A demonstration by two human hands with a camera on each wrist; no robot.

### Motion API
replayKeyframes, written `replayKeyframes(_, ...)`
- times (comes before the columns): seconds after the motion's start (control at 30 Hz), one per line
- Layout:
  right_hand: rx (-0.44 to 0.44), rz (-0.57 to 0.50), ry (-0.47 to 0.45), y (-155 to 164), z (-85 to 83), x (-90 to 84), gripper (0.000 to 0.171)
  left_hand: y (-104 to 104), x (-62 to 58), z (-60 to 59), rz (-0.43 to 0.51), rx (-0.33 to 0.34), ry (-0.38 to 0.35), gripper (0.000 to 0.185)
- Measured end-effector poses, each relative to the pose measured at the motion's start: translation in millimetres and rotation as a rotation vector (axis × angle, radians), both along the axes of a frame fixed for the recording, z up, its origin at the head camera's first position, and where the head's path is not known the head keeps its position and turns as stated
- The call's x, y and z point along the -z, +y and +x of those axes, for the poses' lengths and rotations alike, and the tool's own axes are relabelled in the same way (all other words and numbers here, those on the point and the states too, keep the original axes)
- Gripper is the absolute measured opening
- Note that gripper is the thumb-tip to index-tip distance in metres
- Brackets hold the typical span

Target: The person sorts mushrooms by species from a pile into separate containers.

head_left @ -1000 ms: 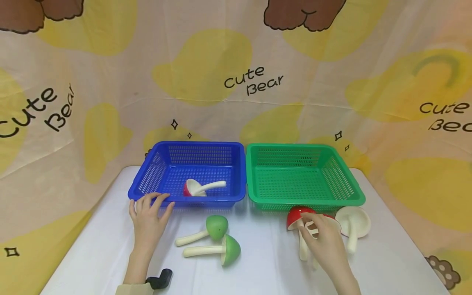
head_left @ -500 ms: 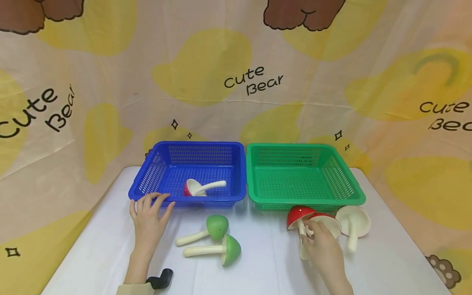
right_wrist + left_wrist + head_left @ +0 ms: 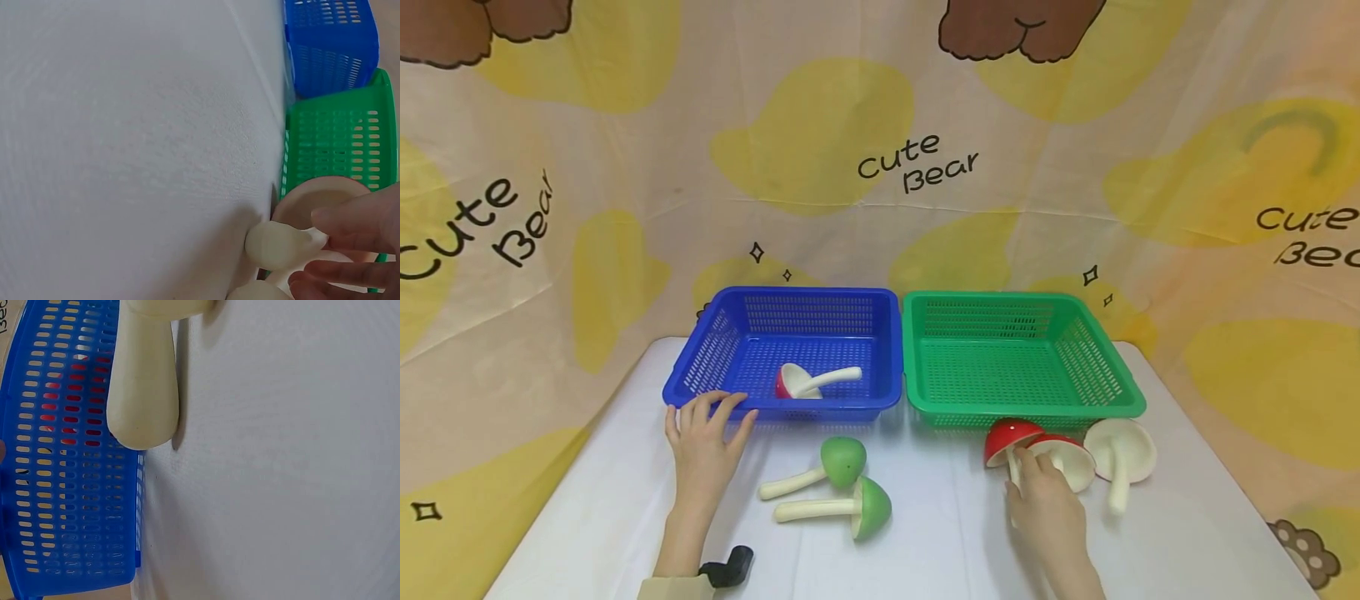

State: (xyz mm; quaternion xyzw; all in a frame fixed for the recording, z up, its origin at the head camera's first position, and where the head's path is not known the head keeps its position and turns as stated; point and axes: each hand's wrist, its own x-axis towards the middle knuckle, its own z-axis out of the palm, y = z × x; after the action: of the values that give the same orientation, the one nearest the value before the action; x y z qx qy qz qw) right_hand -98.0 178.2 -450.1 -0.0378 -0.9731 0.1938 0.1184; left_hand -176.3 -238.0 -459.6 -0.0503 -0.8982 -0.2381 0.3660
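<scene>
Nearest, at the bottom edge, a small black object [image 3: 727, 567] beside the left wrist on the white table [image 3: 940, 550]. Right hand [image 3: 1047, 510] low on the table, fingers curled round the pale stem of a red mushroom [image 3: 1007, 440]; in the right wrist view, fingertips [image 3: 350, 219] pinching that stem's rounded end. Just beside it, a second red-rimmed mushroom [image 3: 1063, 460] cap-up on its side, touching the first, and a cream mushroom [image 3: 1122, 457] farther right. Left hand [image 3: 703, 446] flat on the table, fingers spread and relaxed, holding nothing, tips just short of the blue basket [image 3: 700, 385]. Between the hands, two green mushrooms [image 3: 857, 492] lying on their sides, stems pointing left, caps touching. Beyond, blue basket and green basket [image 3: 1105, 392] side by side, rims touching; inside the blue one, a red mushroom on its side [image 3: 805, 382], stem pointing right. Farthest back, a cloth backdrop [image 3: 917, 167] printed with yellow shapes and "Cute Bear".
</scene>
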Motion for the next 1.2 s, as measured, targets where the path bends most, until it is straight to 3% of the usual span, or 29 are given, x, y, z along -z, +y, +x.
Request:
replayKeyframes(0.77,0.014,0.049,0.078,-6.0,-5.3,9.0,0.031,1.3,2.3,0.9,0.006,0.004,0.008,0.027)
replayKeyframes(1.2,-0.006,0.062,0.212,-10.3,0.0,7.5,0.040,0.2,2.3,-0.7,0.008,0.007,0.016,0.027)
